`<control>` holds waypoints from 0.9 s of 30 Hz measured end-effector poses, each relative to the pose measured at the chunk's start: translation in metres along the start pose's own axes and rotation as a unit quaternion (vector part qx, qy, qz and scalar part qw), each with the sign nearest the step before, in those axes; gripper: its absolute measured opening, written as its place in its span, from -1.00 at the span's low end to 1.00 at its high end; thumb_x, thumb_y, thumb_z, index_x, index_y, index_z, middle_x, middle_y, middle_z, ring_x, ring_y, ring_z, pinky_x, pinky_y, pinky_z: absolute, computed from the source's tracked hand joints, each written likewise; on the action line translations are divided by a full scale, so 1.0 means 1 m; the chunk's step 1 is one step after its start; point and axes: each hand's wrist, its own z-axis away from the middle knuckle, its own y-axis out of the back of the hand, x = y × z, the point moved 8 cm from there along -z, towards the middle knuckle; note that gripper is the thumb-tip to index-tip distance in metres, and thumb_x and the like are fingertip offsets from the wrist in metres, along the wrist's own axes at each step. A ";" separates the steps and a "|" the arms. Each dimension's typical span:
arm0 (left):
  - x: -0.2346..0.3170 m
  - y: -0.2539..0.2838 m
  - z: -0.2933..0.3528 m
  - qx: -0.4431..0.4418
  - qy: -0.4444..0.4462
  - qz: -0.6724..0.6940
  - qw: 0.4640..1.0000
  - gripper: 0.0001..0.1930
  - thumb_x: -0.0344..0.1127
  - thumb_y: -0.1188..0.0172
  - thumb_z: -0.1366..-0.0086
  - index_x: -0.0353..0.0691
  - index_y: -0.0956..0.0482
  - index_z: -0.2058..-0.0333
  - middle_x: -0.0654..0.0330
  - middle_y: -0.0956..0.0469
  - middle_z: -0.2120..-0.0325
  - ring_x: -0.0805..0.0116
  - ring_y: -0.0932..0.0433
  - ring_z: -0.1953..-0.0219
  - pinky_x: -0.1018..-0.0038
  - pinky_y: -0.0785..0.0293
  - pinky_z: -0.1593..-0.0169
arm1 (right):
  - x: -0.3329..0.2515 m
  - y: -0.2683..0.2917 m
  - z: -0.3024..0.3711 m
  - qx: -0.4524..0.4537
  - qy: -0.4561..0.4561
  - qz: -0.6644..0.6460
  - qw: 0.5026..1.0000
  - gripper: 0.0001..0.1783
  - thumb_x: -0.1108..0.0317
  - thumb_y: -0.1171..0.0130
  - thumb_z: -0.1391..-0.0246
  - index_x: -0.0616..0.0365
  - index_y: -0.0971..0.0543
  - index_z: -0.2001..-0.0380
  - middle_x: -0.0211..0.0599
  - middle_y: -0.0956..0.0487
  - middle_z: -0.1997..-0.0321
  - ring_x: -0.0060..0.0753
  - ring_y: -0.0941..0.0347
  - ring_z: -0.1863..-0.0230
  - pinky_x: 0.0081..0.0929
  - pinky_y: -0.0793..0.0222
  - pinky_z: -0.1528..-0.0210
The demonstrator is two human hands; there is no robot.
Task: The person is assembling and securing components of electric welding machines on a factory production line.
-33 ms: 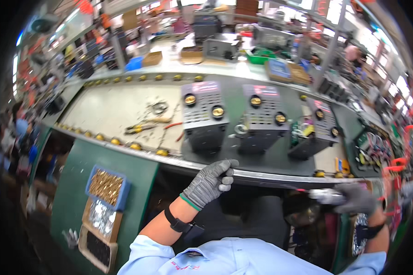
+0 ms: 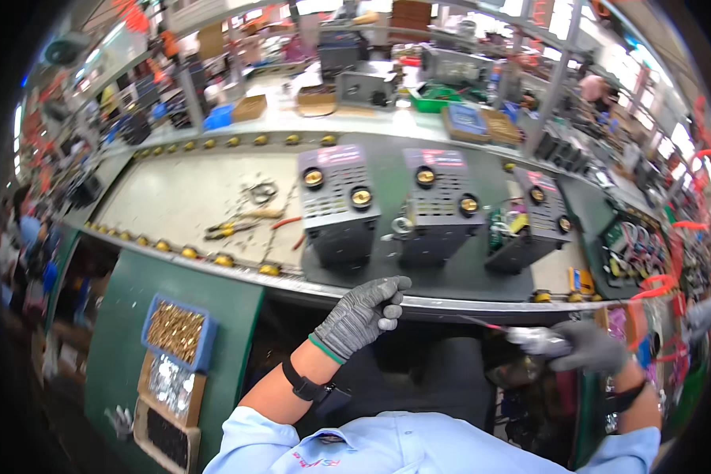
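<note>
The power screwdriver (image 2: 539, 341), silver-bodied with a thin bit pointing left, is located in front of the desk (image 2: 174, 197), right of the wearer's midline. The right grip (image 2: 592, 347), in a grey glove, is wrapped around its body. Relative to the preceding view, tool and hand are displaced leftward by more than the desk items, which also appear slightly further left. The gap to the left grip (image 2: 359, 312) is therefore reduced; the bit contacts no unit, so driving is judged not in progress. The left grip is at the desk's near edge, fingers curled; whether it pinches a small part cannot be told. Beyond it stand the left electrical unit (image 2: 338, 197), the middle electrical unit (image 2: 444, 238) and the right electrical unit (image 2: 521, 251). Yellow-handled pliers (image 2: 231, 229) lie left of these; a blue bin (image 2: 208, 347) of brass parts is at lower left.
</note>
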 end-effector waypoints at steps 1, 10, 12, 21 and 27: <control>-0.004 -0.005 -0.011 -0.007 0.005 -0.026 1.000 -0.61 -0.26 -0.23 -0.46 -0.42 -0.48 -0.12 0.21 -0.50 0.35 0.49 -0.46 0.39 0.60 -0.44 0.46 | 0.012 -0.037 -0.006 -0.046 -0.023 -0.087 0.995 -0.31 0.13 -0.54 0.12 0.31 -0.61 -0.06 -0.19 -0.70 0.06 -0.36 -0.62 0.05 -0.32 -0.54 -0.06; -0.044 -0.033 -0.076 0.000 0.036 -0.141 0.989 -0.56 -0.42 -0.25 -0.39 -0.41 -0.38 -0.18 0.17 -0.52 0.29 0.47 -0.52 0.39 0.60 -0.46 0.43 | 0.036 -0.170 0.021 -0.072 -0.085 -0.611 0.784 -0.39 0.06 -0.44 -0.06 0.27 -0.53 -0.03 -0.22 -0.64 0.34 -0.36 -0.66 0.38 -0.49 -0.64 0.38; -0.051 -0.042 -0.094 0.011 0.023 -0.155 0.988 -0.59 -0.39 -0.26 -0.40 -0.38 -0.42 -0.14 0.16 -0.54 0.28 0.47 -0.52 0.39 0.60 -0.45 0.45 | 0.038 -0.161 0.025 -0.061 -0.081 -0.593 0.799 -0.36 0.00 -0.44 -0.06 0.27 -0.54 -0.03 -0.21 -0.63 0.35 -0.37 -0.65 0.39 -0.52 -0.64 0.38; -0.082 -0.071 -0.138 0.057 0.082 -0.153 0.983 -0.67 -0.08 -0.15 -0.52 -0.29 -0.54 0.13 0.31 -0.52 0.47 0.58 -0.36 0.66 0.67 -0.25 0.68 | 0.069 -0.118 -0.004 -0.083 -0.024 -0.616 0.783 -0.34 -0.09 -0.41 -0.12 0.25 -0.47 0.00 -0.24 -0.61 0.34 -0.45 -0.61 0.37 -0.54 -0.62 0.46; -0.084 -0.082 -0.139 0.119 0.053 -0.183 0.974 -0.66 -0.06 -0.21 -0.49 -0.28 -0.53 0.13 0.31 -0.48 0.52 0.59 -0.33 0.70 0.65 -0.19 0.71 | 0.087 -0.122 -0.027 -0.106 -0.011 -0.610 0.785 -0.38 -0.07 -0.40 -0.13 0.28 -0.47 0.08 -0.25 -0.60 0.32 -0.47 -0.60 0.35 -0.52 -0.63 0.45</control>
